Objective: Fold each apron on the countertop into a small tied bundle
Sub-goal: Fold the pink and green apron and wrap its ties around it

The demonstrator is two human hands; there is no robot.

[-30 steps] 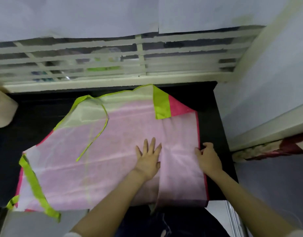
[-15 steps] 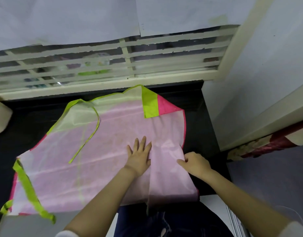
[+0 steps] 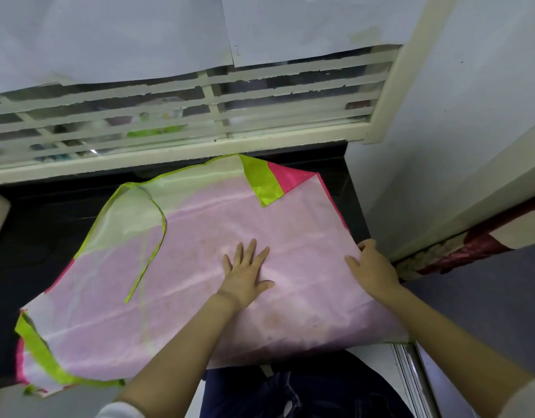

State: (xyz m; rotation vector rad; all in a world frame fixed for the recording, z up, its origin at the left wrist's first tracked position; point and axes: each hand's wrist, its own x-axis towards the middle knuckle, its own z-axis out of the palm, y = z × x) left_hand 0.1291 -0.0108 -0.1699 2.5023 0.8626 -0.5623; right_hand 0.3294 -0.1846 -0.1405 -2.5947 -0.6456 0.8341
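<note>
The pink apron (image 3: 200, 267) lies spread flat on the dark worktop (image 3: 49, 224), most of it on the surface, its near edge hanging a little over the front lip towards the person; it is unfolded apart from one far corner (image 3: 266, 182), turned back to show green and bright pink. The left hand (image 3: 245, 273) rests palm down near the middle of the cloth, fingers straight and fanned wide; it holds nothing, and its likely purpose is to pin the thin fabric so it cannot slide, and perhaps to mark the line of a fold. The right hand (image 3: 371, 267) is at the apron's right edge, fingers curled round the hem and thumb lying on top; it grips the cloth itself, probably to lift that side and bring it over towards the pinning hand. A narrow green tie (image 3: 151, 251) trails loose across the left half; a broader green band (image 3: 43, 354) runs along the lower left edge, near the worktop's front. Both are free, which suits the job, since a tie must be left out to bind the bundle at the end. By this layout the folding has barely begun; the fabric looks light and slippery, so a firm press seems wise. Behind the worktop runs a window grille (image 3: 200, 116).
</note>
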